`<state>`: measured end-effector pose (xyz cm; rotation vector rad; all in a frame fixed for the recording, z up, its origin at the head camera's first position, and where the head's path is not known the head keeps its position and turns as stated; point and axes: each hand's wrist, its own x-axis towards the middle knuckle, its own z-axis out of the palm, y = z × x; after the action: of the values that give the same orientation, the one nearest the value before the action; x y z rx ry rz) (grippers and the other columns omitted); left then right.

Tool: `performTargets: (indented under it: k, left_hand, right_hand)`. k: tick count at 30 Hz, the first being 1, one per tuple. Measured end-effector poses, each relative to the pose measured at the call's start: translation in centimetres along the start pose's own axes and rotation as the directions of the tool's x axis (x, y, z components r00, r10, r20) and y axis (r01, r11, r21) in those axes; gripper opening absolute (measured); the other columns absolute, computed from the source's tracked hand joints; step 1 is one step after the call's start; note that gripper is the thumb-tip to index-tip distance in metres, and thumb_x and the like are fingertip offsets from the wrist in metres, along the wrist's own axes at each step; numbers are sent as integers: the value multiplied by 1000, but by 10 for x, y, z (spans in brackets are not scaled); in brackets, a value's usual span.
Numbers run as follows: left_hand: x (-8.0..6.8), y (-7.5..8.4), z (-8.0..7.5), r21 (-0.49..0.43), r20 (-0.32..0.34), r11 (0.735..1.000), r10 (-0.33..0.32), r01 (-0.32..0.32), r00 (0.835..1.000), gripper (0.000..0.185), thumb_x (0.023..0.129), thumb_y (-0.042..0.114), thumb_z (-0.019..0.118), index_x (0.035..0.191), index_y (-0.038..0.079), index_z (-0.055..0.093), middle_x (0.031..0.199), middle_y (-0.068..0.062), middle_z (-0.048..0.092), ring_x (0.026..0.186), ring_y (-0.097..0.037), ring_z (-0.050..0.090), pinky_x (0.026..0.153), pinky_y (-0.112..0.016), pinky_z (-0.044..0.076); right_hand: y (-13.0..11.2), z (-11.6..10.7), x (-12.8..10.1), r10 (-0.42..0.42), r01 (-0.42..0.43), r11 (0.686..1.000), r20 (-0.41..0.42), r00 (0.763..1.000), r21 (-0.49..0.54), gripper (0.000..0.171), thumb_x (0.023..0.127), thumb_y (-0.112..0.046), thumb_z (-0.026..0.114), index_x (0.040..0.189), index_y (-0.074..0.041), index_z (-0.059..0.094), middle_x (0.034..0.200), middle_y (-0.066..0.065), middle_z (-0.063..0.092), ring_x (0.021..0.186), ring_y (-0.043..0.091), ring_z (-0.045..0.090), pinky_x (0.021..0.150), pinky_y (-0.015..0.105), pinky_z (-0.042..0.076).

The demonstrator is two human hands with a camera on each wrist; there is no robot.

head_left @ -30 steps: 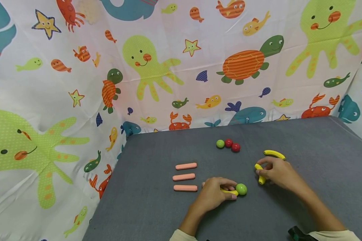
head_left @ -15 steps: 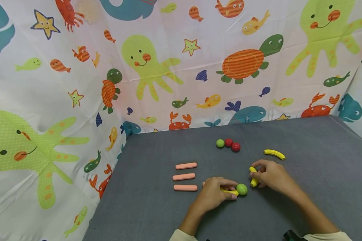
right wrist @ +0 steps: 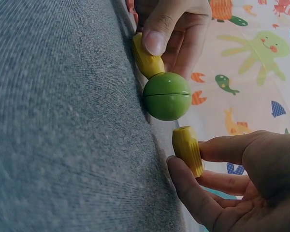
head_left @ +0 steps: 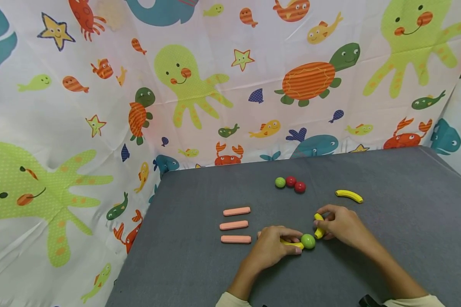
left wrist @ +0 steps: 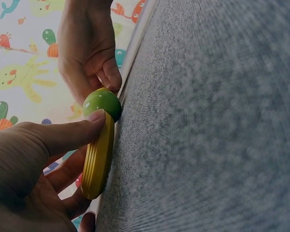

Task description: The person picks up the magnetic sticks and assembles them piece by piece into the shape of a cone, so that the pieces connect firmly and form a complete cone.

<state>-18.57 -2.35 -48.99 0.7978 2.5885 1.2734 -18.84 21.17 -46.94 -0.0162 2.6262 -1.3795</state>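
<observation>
My left hand (head_left: 272,245) holds a yellow toy banana (left wrist: 97,159) between thumb and fingers, low over the grey cloth. One end of that banana meets a green ball (head_left: 308,241) with a groove round its middle. On the ball's other side, my right hand (head_left: 345,224) pinches a second yellow toy banana (right wrist: 187,151) by thumb and fingertips. The right wrist view shows a small gap between this banana's end and the ball. Much of the left banana is hidden by the fingers in the head view.
Pink sticks (head_left: 236,239) lie in a stack of rows left of the left hand. Farther back sit a small green ball (head_left: 280,182) and two red balls (head_left: 300,187). Another toy banana (head_left: 349,196) lies beyond the right hand. A sea-animal curtain (head_left: 199,140) borders the grey table (head_left: 184,264).
My right hand has moved left with its toy banana, away from the banana lying at the back and close to the green ball. The left hand has stayed in place.
</observation>
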Motion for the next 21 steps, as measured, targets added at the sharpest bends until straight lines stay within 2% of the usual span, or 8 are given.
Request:
performTargets:
  k: [8,21]
  left_hand:
    - [1,-1,0,31,-5,999,17,-17,1000,30,75,29,83,104,32,75,87,25,67,86,10,58,76,-27,28]
    - [0,0,0,21,6,1000,2,-3,1000,31,76,29,83,105,32,75,88,25,67,88,8,59,75,-29,27]
  right_hand:
    - [1,2,1,-2,2,1000,-2,1000,11,42,88,-24,72,120,1,61,83,6,68,65,18,68,58,32,56]
    - [1,4,1,0,-1,999,20,1000,43,41,89,-21,71,120,2,59,84,7,68,68,19,67,59,32,57]
